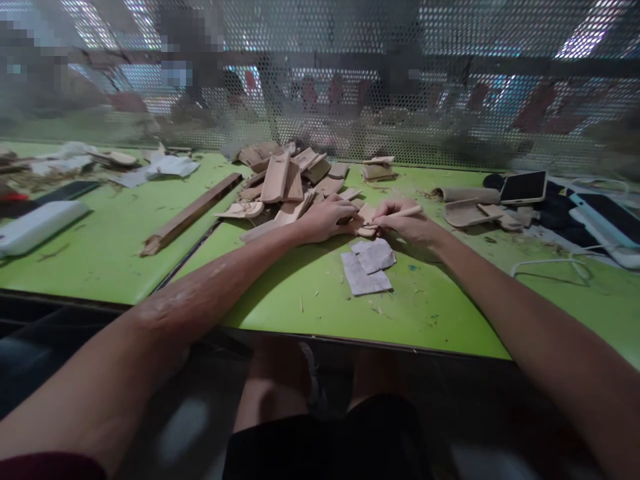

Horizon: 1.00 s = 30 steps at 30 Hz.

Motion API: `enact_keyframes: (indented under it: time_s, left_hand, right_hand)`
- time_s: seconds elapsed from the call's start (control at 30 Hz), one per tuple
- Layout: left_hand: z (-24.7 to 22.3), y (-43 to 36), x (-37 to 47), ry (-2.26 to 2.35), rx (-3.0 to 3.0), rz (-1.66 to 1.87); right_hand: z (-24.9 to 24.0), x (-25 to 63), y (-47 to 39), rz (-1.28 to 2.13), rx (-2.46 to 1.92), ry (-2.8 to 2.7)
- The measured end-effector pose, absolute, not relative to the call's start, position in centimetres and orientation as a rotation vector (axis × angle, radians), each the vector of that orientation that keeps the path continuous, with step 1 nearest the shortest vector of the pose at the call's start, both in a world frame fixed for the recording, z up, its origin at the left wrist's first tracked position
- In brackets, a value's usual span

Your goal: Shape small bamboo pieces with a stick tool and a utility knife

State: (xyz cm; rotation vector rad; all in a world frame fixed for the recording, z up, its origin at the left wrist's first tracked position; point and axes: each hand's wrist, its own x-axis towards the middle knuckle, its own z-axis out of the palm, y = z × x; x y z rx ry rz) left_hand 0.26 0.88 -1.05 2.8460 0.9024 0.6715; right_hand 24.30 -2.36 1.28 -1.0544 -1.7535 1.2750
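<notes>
My left hand (327,217) rests on the green table (280,293) and holds down a small flat wooden piece (367,220). My right hand (403,223) grips a thin wooden stick (407,213) like a pen, its tip at that same piece. The two hands touch each other over the piece. Just in front of them lie two grey paper sheets (367,267), overlapping. Behind my left hand sits a pile of wooden offcuts (287,180).
A long wooden strip (193,213) lies at the left, with a white device (37,225) and a dark phone (67,192) further left. At the right are a tablet (523,187), wooden pieces (467,212), a white cable (555,263). A perforated metal screen (350,80) closes the back.
</notes>
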Motion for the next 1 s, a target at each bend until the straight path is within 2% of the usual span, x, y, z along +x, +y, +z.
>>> enact_keyframes:
  time_s: [1.0]
  left_hand:
    - [-1.2,0.9,0.1,0.953,2.778,0.722]
  right_hand:
    - [1.1,24.3,-2.6,1.100,-1.083,-1.825]
